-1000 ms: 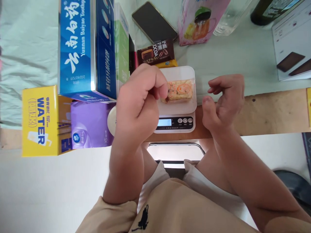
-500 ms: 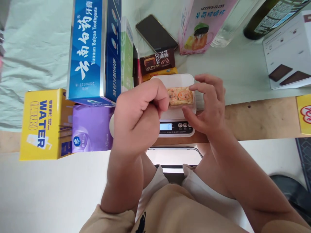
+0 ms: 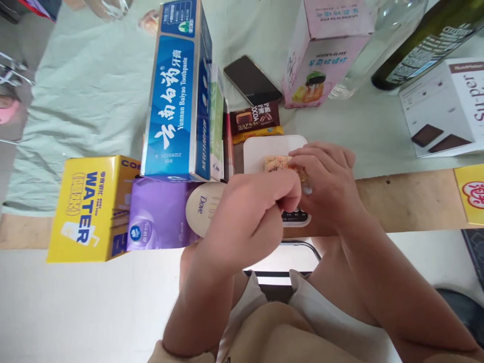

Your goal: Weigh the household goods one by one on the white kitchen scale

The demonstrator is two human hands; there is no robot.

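A small wrapped snack (image 3: 275, 163) with an orange label lies on the white kitchen scale (image 3: 260, 151). My right hand (image 3: 328, 184) is closed over the snack's right end, fingers curled on the wrapper. My left hand (image 3: 251, 217) is a loose fist in front of the scale, its fingertips meeting the right hand's at the snack's near edge. It covers the scale's display. Whether the left hand pinches the wrapper is hidden.
A blue toothpaste box (image 3: 177, 101) stands on a purple tissue pack (image 3: 159, 214) beside a yellow WATER box (image 3: 91, 209) and a Dove soap (image 3: 204, 204). Behind the scale lie a cocoa biscuit pack (image 3: 255, 117) and a phone (image 3: 251, 80), with a pink box (image 3: 325, 50) and bottles nearby.
My right hand came in from the right and closed on the snack. My left hand slid right, in front of the scale. The camera view tilted up.
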